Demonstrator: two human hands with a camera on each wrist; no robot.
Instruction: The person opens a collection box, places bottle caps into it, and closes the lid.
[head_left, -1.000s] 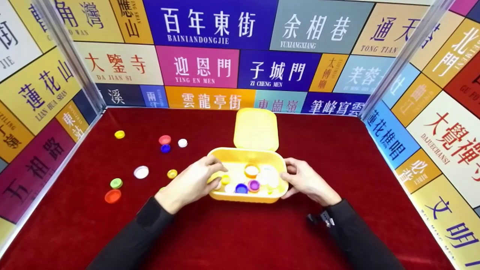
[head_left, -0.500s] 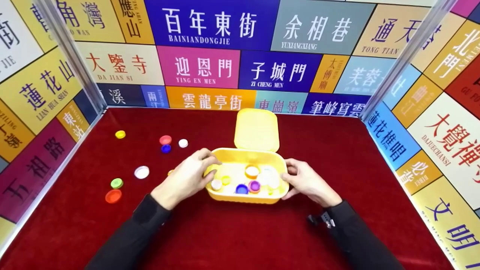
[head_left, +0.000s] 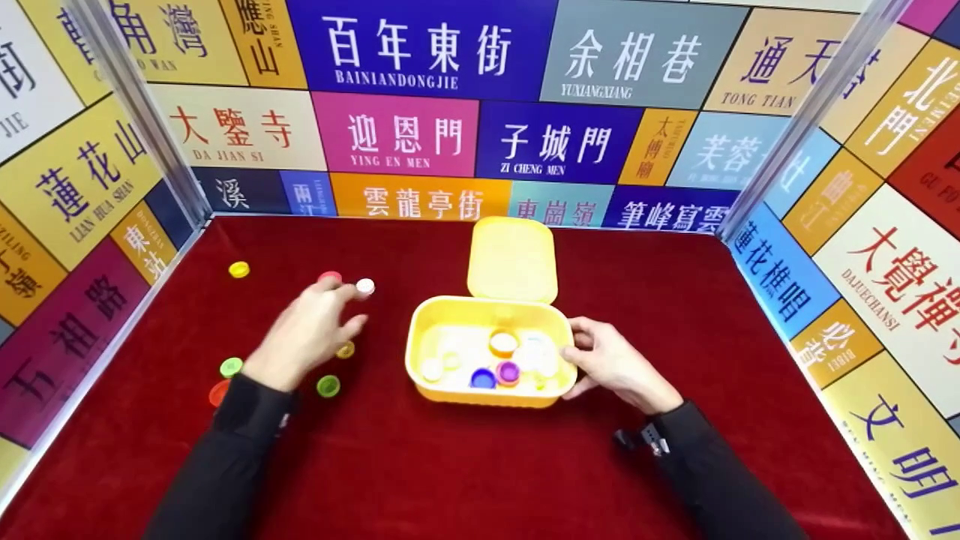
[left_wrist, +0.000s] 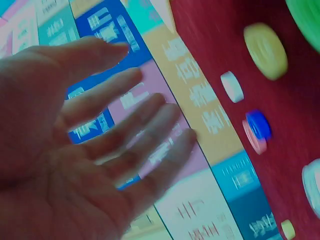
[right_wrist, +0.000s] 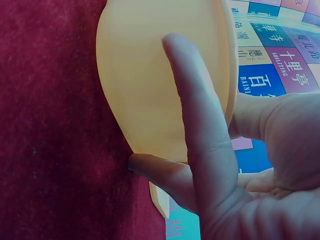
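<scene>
My left hand (head_left: pixel 311 326) is over the left part of the red cloth, its fingers loosely extended and holding nothing. Its fingertips come close to a small white bottle cap (head_left: pixel 365 286) and partly cover a red cap (head_left: pixel 330 277); whether they touch is unclear. In the left wrist view, a blue cap (left_wrist: pixel 258 125) rests against the red one. My right hand (head_left: pixel 619 364) grips the right end of a yellow plastic box (head_left: pixel 416 352). In the right wrist view, a finger lies along the box's outer wall (right_wrist: pixel 140 90). Several caps lie inside, including a purple one (head_left: pixel 508 372) and a blue one (head_left: pixel 483 379).
A yellow lid (head_left: pixel 513 259) lies behind the box. Other caps are scattered at left: a yellow one (head_left: pixel 238 269), a green one (head_left: pixel 328 386), another green one (head_left: pixel 231 367) and a red-orange one (head_left: pixel 218 393). Printed panels (head_left: pixel 420 49) wall the table's back and sides.
My left hand has left the box, moving left over the cloth towards the white and red caps. A white cap stays in the box's left end. The right hand keeps its hold.
</scene>
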